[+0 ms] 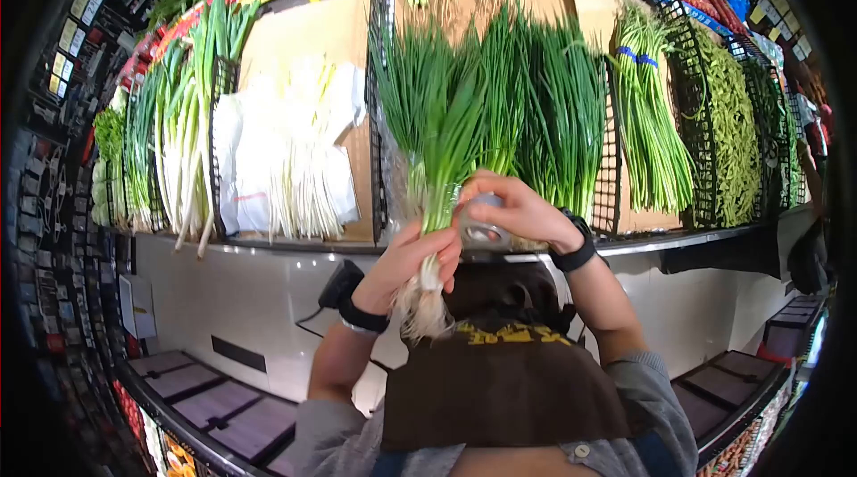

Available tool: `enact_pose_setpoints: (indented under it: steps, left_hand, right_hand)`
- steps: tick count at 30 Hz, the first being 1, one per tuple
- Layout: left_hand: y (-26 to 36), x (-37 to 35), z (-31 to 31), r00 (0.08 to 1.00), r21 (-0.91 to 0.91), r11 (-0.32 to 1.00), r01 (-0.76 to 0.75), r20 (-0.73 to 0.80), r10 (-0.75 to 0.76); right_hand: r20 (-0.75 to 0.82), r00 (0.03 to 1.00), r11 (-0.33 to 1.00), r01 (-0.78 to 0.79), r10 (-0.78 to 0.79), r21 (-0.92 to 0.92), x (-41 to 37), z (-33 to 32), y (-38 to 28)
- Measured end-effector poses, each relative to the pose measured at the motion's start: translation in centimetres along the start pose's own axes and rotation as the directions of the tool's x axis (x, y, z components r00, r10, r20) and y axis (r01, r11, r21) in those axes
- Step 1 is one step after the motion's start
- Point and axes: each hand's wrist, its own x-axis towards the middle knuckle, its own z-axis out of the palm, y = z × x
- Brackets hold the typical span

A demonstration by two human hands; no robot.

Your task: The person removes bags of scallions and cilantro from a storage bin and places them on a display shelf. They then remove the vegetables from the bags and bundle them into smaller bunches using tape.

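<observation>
My left hand [413,258] is wrapped round the lower white stalks of a bunch of green onions [449,142]. Its leaves point away from me, and the pale roots [424,312] hang towards my apron. A shiny clear band of tape [444,202] circles the stalks just above that hand. My right hand [518,212] is closed beside the band, thumb and forefinger bent against the bunch. Under its fingers shows part of what looks like a roll of clear tape [483,232]; the fingers partly hide it.
More green onions [562,111] lie in the crate ahead. Thin white-stemmed stalks [308,174] rest on white sheeting to the left, near large leeks [192,120]. Rightward are banded green stems [652,120] and green bean pods [728,138]. A metal shelf edge [625,248] runs in front.
</observation>
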Motion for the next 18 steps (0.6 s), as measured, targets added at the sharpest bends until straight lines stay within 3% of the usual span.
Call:
enact_pose_setpoints:
  steps: [1, 4, 6, 7, 9, 10, 11, 13, 15, 16, 17, 18]
  left_hand:
    - [1.1, -0.5, 0.8, 0.997, -0.073, 0.997, -0.04, 0.057, 0.045]
    - [0.7, 0.3, 1.7, 0.984, -0.03, 0.997, -0.072, 0.163, 0.076]
    - [-1.6, 2.0, -0.3, 0.91, -0.397, 0.907, 0.142, 0.412, 0.038]
    - [-1.9, 2.1, -0.9, 0.912, -0.401, 0.904, 0.145, 0.41, 0.035]
    - [-2.5, 2.4, -2.4, 0.95, -0.003, 0.969, 0.245, 0.198, -0.24]
    - [-3.2, 3.3, -5.1, 0.946, 0.118, 0.968, 0.221, 0.215, -0.242]
    - [-2.8, 3.5, -5.6, 0.97, 0.328, 0.921, 0.212, 0.043, -0.238]
    - [-3.0, 4.1, -4.9, 0.978, 0.439, 0.874, 0.21, -0.101, -0.185]
    - [-5.0, 4.6, -3.3, 0.996, 0.79, 0.613, -0.001, -0.054, 0.071]
    - [-6.1, 4.5, -2.3, 0.969, 0.734, 0.679, -0.009, -0.162, 0.187]
    - [-5.8, 4.4, -2.2, 0.969, 0.736, 0.676, -0.012, -0.16, 0.191]
    - [-5.2, 4.2, -2.2, 0.974, 0.447, 0.894, -0.034, -0.185, 0.13]
  right_hand:
    - [0.021, 0.999, 0.998, 0.04, -0.041, 0.042, -0.1, -0.6, -0.3]
    - [0.091, 0.996, 0.987, 0.009, -0.024, 0.159, 0.8, -1.1, 2.3]
    - [0.089, 0.996, 0.884, -0.03, -0.013, 0.466, 1.2, -1.2, 6.4]
    - [0.088, 0.996, 0.882, -0.035, -0.008, 0.47, 0.8, -1.4, 6.6]
    - [0.054, 0.99, 0.921, -0.139, 0.128, 0.364, -0.2, -2.1, 7.2]
    - [-0.035, 0.991, 0.934, -0.107, 0.126, 0.341, 0.0, -1.8, 8.3]
    - [-0.117, 0.972, 0.944, -0.165, 0.205, 0.286, 0.1, -1.8, 8.4]
    - [-0.166, 0.964, 0.975, -0.192, 0.209, 0.114, 0.3, -1.8, 7.9]
    - [-0.228, 0.947, 0.973, -0.229, 0.225, 0.011, 0.9, -1.4, 7.7]
    - [-0.265, 0.953, 0.954, -0.207, 0.146, -0.218, 1.0, -1.2, 6.7]
    - [-0.284, 0.957, 0.88, -0.182, 0.057, -0.438, 1.0, -1.3, 5.7]
    - [-0.165, 0.968, 0.98, -0.194, 0.186, -0.033, 0.5, -1.4, 5.3]
